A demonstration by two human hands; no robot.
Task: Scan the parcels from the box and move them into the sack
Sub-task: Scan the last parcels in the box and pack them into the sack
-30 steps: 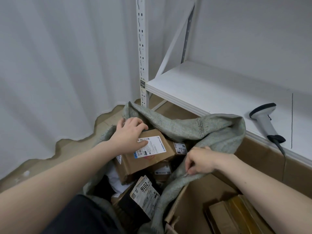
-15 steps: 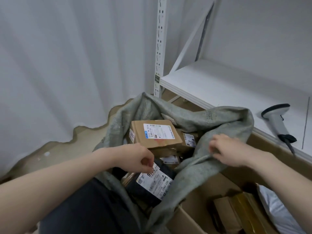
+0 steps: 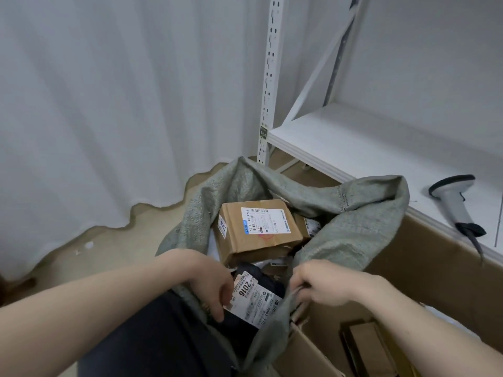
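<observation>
Both hands grip the sack's rim: left hand (image 3: 209, 284) near edge, right hand (image 3: 321, 287) by the box (image 3: 408, 273). The sack (image 3: 353, 213) looks soft and floppy, so the hem is the best hold; parcels (image 3: 258, 229) sit inside

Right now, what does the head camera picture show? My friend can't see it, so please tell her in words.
A person's two hands reach into an open grey sack full of parcels: the left hand touches a dark parcel with a white label, and the right hand pinches the sack's edge. A brown box lies on top, and a scanner rests on the white shelf.
</observation>
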